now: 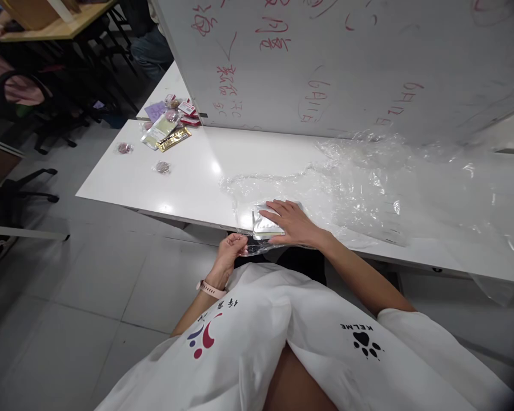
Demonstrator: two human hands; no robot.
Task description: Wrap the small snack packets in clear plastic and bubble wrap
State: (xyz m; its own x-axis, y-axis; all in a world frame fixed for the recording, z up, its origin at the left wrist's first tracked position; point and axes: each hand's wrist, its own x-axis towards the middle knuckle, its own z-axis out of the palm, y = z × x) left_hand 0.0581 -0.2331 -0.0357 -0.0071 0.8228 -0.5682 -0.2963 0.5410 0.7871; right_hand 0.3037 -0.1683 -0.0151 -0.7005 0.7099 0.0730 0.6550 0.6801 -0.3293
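A silver foil packet (263,224) lies at the front edge of the white table, on a sheet of clear plastic film (278,187). My right hand (294,224) rests flat over the packet with its fingers spread, covering its right part. To the left, my left hand (232,249) pinches the near edge of the film, which hangs a little past the table edge. Crumpled film (368,177) spreads from the packet far to the right.
A whiteboard (346,63) with red writing stands along the table's back. Several small packets, among them a gold sachet (174,139), are heaped at the back left. Two small wrapped round items (163,167) lie nearer. Chairs and people are beyond the table's left end.
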